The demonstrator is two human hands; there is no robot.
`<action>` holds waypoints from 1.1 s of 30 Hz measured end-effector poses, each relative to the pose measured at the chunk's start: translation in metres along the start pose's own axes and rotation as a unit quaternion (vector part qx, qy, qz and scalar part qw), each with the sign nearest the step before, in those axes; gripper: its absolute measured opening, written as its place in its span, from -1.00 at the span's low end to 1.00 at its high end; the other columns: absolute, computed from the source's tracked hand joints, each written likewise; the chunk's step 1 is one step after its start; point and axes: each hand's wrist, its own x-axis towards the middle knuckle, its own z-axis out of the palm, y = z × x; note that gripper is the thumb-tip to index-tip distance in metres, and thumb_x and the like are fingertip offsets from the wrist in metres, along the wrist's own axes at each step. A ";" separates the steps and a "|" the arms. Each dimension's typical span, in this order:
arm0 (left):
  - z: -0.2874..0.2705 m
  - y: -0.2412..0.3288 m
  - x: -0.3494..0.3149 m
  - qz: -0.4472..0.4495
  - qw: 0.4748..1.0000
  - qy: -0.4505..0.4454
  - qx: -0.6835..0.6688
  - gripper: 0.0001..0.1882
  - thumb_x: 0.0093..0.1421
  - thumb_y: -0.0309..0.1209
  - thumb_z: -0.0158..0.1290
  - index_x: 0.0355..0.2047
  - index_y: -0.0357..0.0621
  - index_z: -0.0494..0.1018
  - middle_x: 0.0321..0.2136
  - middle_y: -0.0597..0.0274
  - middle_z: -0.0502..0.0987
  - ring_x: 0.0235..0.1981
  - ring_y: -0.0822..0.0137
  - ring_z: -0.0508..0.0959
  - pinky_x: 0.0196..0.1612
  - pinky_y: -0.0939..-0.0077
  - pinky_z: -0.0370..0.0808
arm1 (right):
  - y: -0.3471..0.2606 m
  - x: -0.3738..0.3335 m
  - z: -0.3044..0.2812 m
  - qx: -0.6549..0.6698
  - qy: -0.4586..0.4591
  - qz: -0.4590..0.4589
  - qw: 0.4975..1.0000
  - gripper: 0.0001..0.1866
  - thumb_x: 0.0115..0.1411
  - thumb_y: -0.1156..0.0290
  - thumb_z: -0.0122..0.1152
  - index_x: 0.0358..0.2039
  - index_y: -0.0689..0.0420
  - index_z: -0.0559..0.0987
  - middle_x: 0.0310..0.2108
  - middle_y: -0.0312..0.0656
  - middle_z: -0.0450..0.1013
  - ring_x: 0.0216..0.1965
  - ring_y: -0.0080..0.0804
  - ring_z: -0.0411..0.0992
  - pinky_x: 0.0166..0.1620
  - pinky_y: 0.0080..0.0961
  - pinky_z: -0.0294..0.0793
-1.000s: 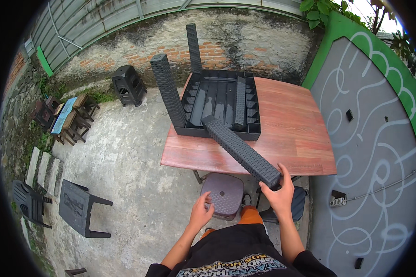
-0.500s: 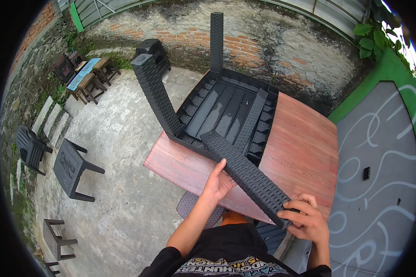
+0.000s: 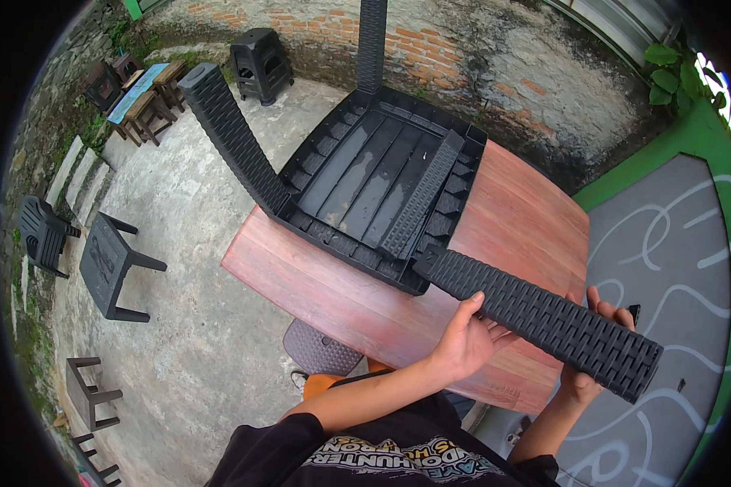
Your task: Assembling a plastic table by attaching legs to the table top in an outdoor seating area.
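Note:
A black woven-pattern table leg point(image 3: 536, 312) slants across the front right, its inner end at the near right corner of an upturned black plastic table point(image 3: 341, 243). Whether that end is seated in the corner cannot be made out. My left hand point(image 3: 469, 339) is closed on the leg's near side, thumb on top and fingers beneath. Close to the outer end, my right hand point(image 3: 583, 381) grips it from below, fingertips showing beyond the far edge. Two matching legs, one left point(image 3: 235, 138) and one far point(image 3: 372, 49), stand up from the corners. Another leg point(image 3: 422, 195) lies loose inside the frame.
Beneath the upturned table is a reddish wood-grain tabletop point(image 3: 300, 280). A brown stool point(image 3: 321, 351) stands below its near edge. To the left are a dark small table point(image 3: 110, 264), stacked chairs point(image 3: 45, 235) and black stools point(image 3: 260, 65). A grey painted panel point(image 3: 666, 268) rises at right.
The held leg has swung right and flatter, its inner end now at the near right corner. My right hand has gone from the outer end's top to underneath. My left hand moved right with it.

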 end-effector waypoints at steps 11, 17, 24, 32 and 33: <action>-0.027 -0.003 0.006 -0.045 0.999 -0.005 -0.029 -0.37 0.21 0.15 -0.16 -0.01 -0.16 0.30 -0.17 0.12 0.46 -0.22 0.19 0.45 -0.07 0.33 0.37 | 0.025 0.033 -0.011 0.026 -0.134 0.033 0.990 -0.03 -0.31 0.05 0.59 0.05 0.13 0.24 -0.01 -0.07 0.34 0.06 -0.04 0.35 0.08 0.15 0.38; -0.035 0.001 0.006 -0.027 0.999 -0.024 -0.029 -0.39 0.23 0.18 -0.19 -0.04 -0.12 0.30 -0.18 0.18 0.46 -0.26 0.23 0.44 -0.16 0.38 0.35 | 0.031 0.035 -0.008 0.025 -0.134 0.049 0.989 0.02 -0.37 0.02 0.61 0.09 0.09 0.26 0.03 -0.12 0.31 0.08 -0.06 0.34 0.10 0.26 0.31; -0.030 0.006 0.008 -0.001 1.000 0.001 -0.028 -0.37 0.22 0.24 -0.21 -0.06 -0.08 0.30 -0.24 0.21 0.45 -0.35 0.28 0.42 -0.26 0.42 0.32 | 0.024 0.044 0.008 -0.045 -0.108 0.050 0.992 0.04 -0.35 -0.02 0.58 0.11 0.13 0.24 0.04 -0.09 0.30 0.07 -0.04 0.34 0.15 0.06 0.31; -0.030 0.017 0.003 0.029 0.999 0.024 -0.019 -0.37 0.20 0.26 -0.20 -0.11 -0.06 0.33 -0.31 0.23 0.46 -0.41 0.34 0.38 -0.32 0.46 0.32 | 0.024 0.049 0.029 -0.087 -0.128 0.068 0.986 0.04 -0.29 -0.01 0.54 0.14 0.16 0.21 0.07 -0.04 0.27 0.09 0.02 0.31 0.17 -0.05 0.29; -0.031 0.018 0.002 0.031 0.999 0.024 -0.021 -0.37 0.20 0.26 -0.20 -0.11 -0.06 0.33 -0.31 0.23 0.46 -0.41 0.34 0.38 -0.32 0.46 0.32 | 0.025 0.048 0.035 -0.087 -0.131 0.068 0.985 0.04 -0.29 -0.01 0.54 0.14 0.16 0.21 0.07 -0.04 0.27 0.09 0.02 0.31 0.17 -0.05 0.29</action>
